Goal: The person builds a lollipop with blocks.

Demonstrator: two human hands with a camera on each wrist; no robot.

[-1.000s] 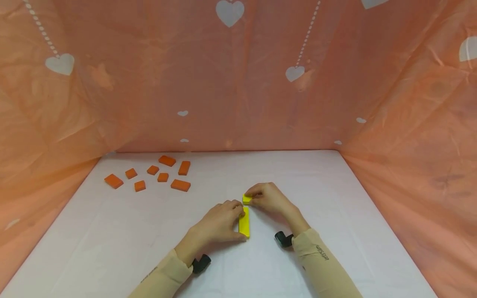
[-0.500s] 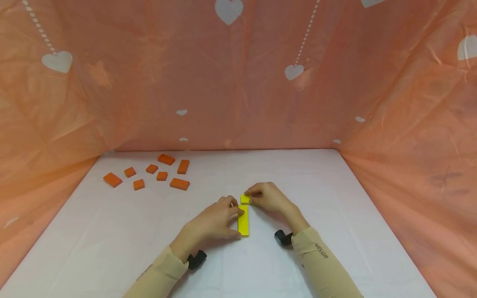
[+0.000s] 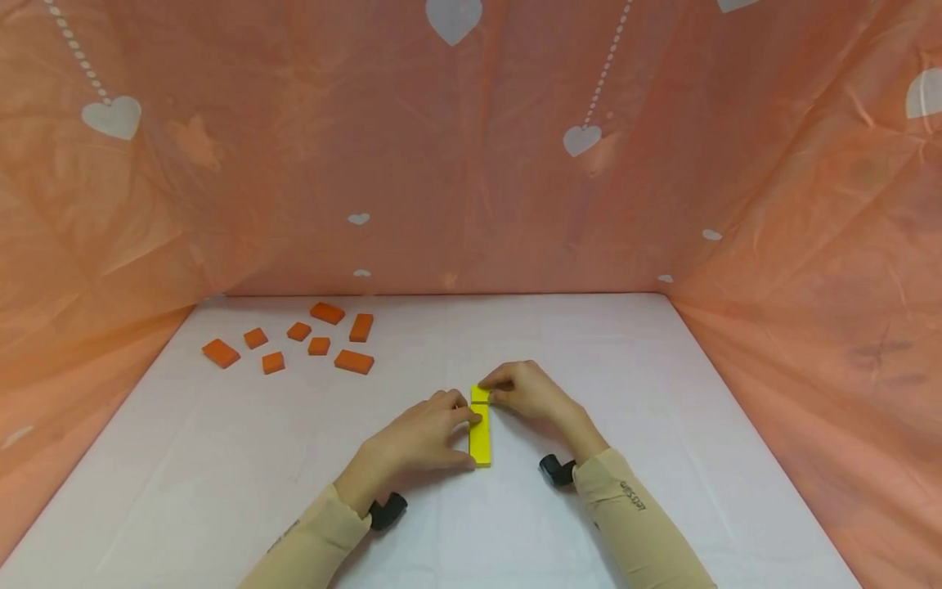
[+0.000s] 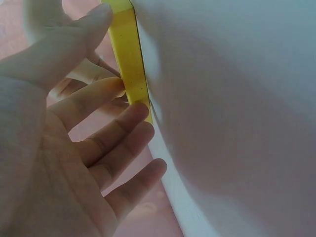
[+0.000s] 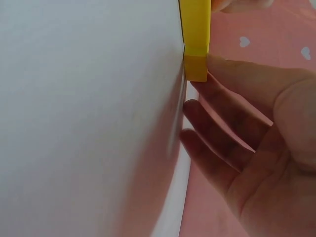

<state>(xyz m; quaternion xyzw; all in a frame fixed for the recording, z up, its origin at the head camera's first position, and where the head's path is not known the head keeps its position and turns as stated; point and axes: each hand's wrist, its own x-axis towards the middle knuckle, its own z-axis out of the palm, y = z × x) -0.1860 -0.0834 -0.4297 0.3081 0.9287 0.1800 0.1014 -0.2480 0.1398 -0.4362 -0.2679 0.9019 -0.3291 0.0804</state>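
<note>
In the head view a long yellow block (image 3: 480, 446) lies on the white table, its length running away from the person. My left hand (image 3: 419, 433) holds it from the left, thumb at its near end and a finger on top near its far end. Just beyond that end sits a small yellow block (image 3: 479, 394), pinched by my right hand (image 3: 533, 393) between thumb and fingers. Seen from the right wrist, the small block (image 5: 196, 67) is lined up end to end with the long block (image 5: 195, 27), a thin seam between them.
Several orange blocks, some oblong (image 3: 354, 361) and some small and squarish (image 3: 273, 362), lie scattered at the table's back left. A pinkish-orange curtain (image 3: 471, 204) with white hearts surrounds the back and sides of the white tabletop (image 3: 625, 352).
The small yellow block has slid slightly left with my right hand, coming into line with the long one. My left thumb has eased a little leftward along the near end.
</note>
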